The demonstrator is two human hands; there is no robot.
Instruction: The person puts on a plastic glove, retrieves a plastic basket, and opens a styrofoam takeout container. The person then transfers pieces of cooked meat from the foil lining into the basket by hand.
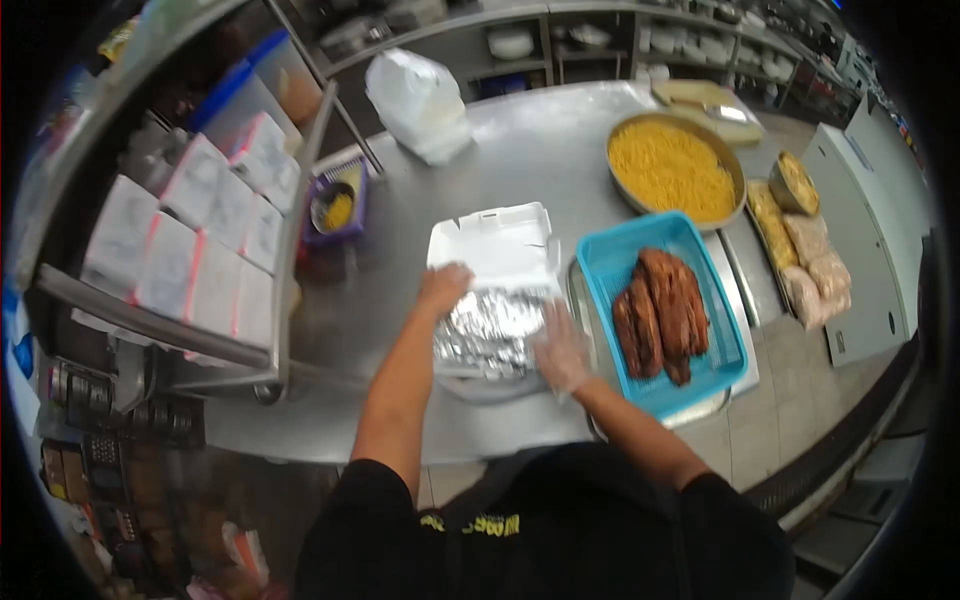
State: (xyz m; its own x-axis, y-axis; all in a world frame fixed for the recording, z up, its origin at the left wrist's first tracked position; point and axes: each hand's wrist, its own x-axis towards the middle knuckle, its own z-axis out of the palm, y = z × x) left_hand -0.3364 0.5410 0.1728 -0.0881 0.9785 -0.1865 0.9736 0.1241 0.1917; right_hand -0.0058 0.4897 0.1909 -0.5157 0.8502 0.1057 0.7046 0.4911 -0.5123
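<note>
A white foam takeaway box (492, 243) lies on the steel table with its lid folded back, away from me. Crumpled aluminium foil (490, 330) covers its near half; anything beneath is hidden. My bare left hand (445, 288) is at the left side of the box by the fold, its fingers curled over the edge. On my right hand (562, 350) is a clear plastic glove. That hand rests along the right edge of the foil, fingers stretched out and slightly blurred.
Right of the box, a blue basket (735, 335) holds several pieces of browned roasted meat (668, 310). Behind it stands a round pan of yellow noodles (670, 165). A white plastic bag (415, 105) sits at the back. Leftward are a purple basket (325, 225) and a rack of packages (190, 240).
</note>
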